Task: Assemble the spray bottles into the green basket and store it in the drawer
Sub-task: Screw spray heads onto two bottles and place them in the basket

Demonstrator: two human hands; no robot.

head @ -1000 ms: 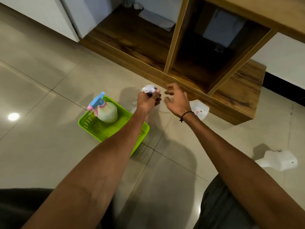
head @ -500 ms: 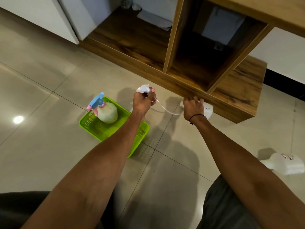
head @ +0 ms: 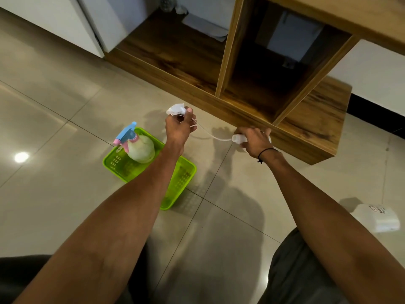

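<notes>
A green basket (head: 114,160) sat on the floor, one assembled spray bottle (head: 140,147) standing inside. Just right of the basket, the left hand (head: 178,128) pinched a white spray head (head: 176,108), its thin tube (head: 215,138) running to a white bottle (head: 237,138) grasped by the right hand (head: 255,140). Far right of the basket lay another white bottle (head: 378,218).

Glossy beige floor tiles (head: 54,194) with dark grout lines, one bright light reflection at left. Open wooden shelf unit (head: 285,119) with vertical dividers stands on the floor. White cabinet panels (head: 65,20) at upper left. Folded white cloth (head: 206,29) on the shelf base.
</notes>
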